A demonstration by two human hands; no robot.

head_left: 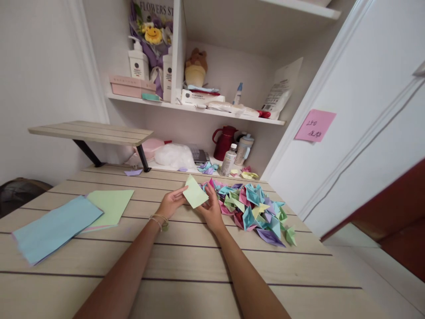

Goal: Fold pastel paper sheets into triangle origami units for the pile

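Note:
A folded piece of pale green paper is held up over the desk, roughly diamond-shaped from this angle. My left hand, with bracelets at the wrist, pinches its left edge. At the paper's right and lower edge, my right hand grips it between thumb and fingers. Just beyond my right hand lies a heap of folded paper boats in blue, green, pink, yellow and purple. To the left, blue paper sheets overlap green paper sheets.
A small raised wooden stand rises at the back left of the desk. Behind the heap are a clear bottle, a red jug and a tumbler. Shelves overhang the back. A pink note is stuck on the right.

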